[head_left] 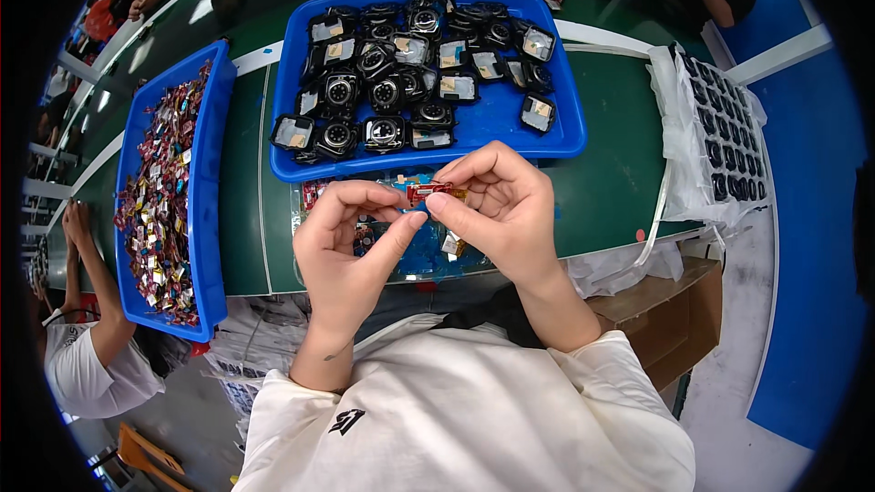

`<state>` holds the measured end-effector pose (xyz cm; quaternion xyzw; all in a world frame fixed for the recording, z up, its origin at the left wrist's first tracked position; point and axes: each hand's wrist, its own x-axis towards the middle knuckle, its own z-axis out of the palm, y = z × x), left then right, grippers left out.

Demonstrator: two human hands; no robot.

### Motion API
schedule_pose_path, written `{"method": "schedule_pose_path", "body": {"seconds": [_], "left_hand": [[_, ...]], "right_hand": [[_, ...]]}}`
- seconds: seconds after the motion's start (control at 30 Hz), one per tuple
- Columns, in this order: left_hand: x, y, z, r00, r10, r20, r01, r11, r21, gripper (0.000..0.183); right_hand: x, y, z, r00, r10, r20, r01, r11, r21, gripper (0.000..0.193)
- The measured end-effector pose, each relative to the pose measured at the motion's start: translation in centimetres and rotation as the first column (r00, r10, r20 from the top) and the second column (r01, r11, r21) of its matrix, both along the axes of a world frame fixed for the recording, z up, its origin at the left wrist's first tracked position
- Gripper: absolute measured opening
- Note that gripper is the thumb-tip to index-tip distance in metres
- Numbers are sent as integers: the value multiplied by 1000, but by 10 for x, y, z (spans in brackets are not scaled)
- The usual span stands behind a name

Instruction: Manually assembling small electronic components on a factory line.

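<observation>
Up in front of my chest, a small red circuit board [425, 191] is held between my two hands. My right hand [501, 210] pinches its right end between thumb and fingers. My left hand [357, 241] closes on the left end, with its index fingertip and thumb close together there. Below the hands lies a clear tray [305, 230] with red circuit boards and blue pieces, largely hidden by my hands. Just beyond is a blue tray [497, 137] of black watch-like housings [386, 93], some showing round backs and others pale rectangular insides.
On the left stands a long blue bin [208, 182] heaped with small red boards [164, 191]. White-wrapped trays of black parts [725, 128] are stacked at the right, above an open cardboard box [670, 314]. Other people work at the left and the far side.
</observation>
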<state>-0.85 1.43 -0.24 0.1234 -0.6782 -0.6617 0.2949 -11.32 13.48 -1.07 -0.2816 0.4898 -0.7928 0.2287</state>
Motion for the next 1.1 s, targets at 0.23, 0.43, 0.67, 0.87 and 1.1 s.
{"method": "schedule_pose_path", "body": {"seconds": [0.23, 0.43, 0.67, 0.87, 1.1], "left_hand": [[2, -6, -4, 992, 123, 11, -112, 931, -347, 14], [3, -16, 3, 997, 70, 19, -59, 938, -342, 25], [0, -13, 8, 997, 8, -82, -68, 645, -761, 40], [2, -13, 4, 991, -40, -128, -67, 680, -730, 30], [13, -14, -3, 979, -146, 140, 132, 986, 102, 8]], "right_hand": [[1, 3, -1, 995, -49, -87, 53, 998, 43, 16], [0, 5, -1, 999, 32, -8, -32, 998, 55, 18], [3, 7, -2, 992, 27, -126, 0, 978, 210, 18], [2, 8, 1, 999, 52, -1, -51, 985, 164, 19], [8, 6, -3, 999, 5, -44, -2, 998, 56, 19]]}}
